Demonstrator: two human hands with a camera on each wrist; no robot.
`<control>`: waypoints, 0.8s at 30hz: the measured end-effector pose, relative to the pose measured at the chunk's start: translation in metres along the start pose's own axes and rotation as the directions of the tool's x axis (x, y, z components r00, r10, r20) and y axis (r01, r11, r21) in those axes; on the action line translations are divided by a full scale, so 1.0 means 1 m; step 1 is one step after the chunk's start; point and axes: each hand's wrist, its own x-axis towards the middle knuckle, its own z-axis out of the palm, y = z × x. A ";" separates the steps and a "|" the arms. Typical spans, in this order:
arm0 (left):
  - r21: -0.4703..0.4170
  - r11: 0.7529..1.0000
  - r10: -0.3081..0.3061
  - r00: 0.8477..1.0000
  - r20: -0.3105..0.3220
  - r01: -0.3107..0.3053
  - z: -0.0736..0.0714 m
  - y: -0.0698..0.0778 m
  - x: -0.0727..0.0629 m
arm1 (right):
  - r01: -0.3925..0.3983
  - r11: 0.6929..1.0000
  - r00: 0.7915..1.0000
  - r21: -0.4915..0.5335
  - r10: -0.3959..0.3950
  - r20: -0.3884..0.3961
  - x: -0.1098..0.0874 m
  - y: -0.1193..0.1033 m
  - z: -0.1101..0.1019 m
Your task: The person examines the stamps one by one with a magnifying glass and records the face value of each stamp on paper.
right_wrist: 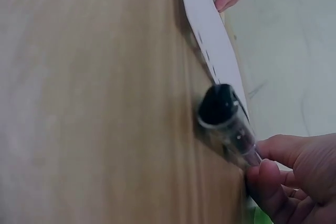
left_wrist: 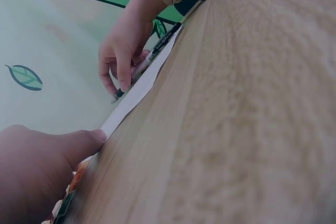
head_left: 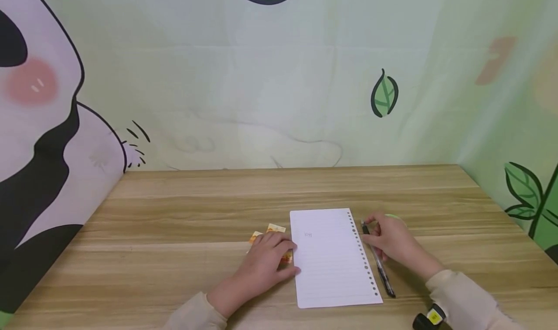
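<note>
A white lined sheet of loose-leaf paper (head_left: pixel 331 267) lies on the wooden table, holes along its right edge and a small handwritten mark near its upper left. My left hand (head_left: pixel 266 262) rests at the sheet's left edge, thumb tip on the paper. Under its fingers are yellow-and-orange printed cards (head_left: pixel 276 228), partly covered. To the right of the paper, my right hand (head_left: pixel 392 238) pinches a clear-barrelled black pen (head_left: pixel 379 264) near its far end between thumb and fingers. The pen's thicker dark end (right_wrist: pixel 218 106) points toward me.
A green rounded edge (head_left: pixel 395 217) shows behind my right hand, mostly hidden by it. A black device with a yellow label (head_left: pixel 429 316) sits at the right wrist. A printed backdrop (head_left: pixel 270 102) with leaves and a panda stands along the table's back and sides.
</note>
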 end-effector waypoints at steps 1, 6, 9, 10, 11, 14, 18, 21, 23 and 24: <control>0.001 1.000 0.000 1.000 -0.001 0.000 0.000 0.000 0.000 | -0.002 1.000 1.000 -0.014 0.002 -0.003 0.000 0.000 0.001; 0.003 1.000 0.004 1.000 -0.005 -0.004 -0.001 0.000 0.000 | -0.005 0.999 1.000 -0.052 0.004 -0.010 0.001 -0.001 0.003; 0.004 1.000 0.005 1.000 -0.003 -0.005 -0.001 0.000 0.000 | -0.016 0.998 1.000 -0.057 0.016 -0.002 0.001 -0.002 0.003; 0.005 1.000 0.006 1.000 -0.003 -0.006 -0.001 0.000 0.000 | -0.019 0.998 1.000 -0.054 0.020 0.002 0.001 -0.003 0.002; 0.003 1.000 0.006 1.000 -0.004 -0.006 -0.001 0.000 0.000 | -0.026 0.998 1.000 -0.051 0.027 0.006 0.000 -0.003 0.001; -0.007 1.000 0.007 1.000 -0.007 -0.007 -0.001 0.000 0.000 | -0.032 0.998 0.999 -0.051 0.032 0.008 -0.002 -0.005 -0.005; -0.017 1.000 0.013 0.999 -0.030 -0.014 -0.001 0.000 0.000 | -0.010 0.996 1.000 -0.087 0.009 -0.015 -0.006 -0.006 -0.017; -0.016 0.999 0.029 0.998 -0.061 -0.030 -0.001 -0.001 0.000 | 0.004 0.992 0.999 -0.124 -0.009 -0.040 -0.009 -0.005 -0.028; -0.018 0.999 0.041 0.996 -0.082 -0.042 -0.002 -0.001 0.000 | 0.009 0.989 0.998 -0.148 -0.017 -0.057 -0.012 -0.004 -0.034; -0.020 0.999 0.044 0.995 -0.091 -0.046 -0.002 -0.001 0.001 | 0.009 0.987 0.998 -0.162 -0.019 -0.063 -0.013 -0.003 -0.037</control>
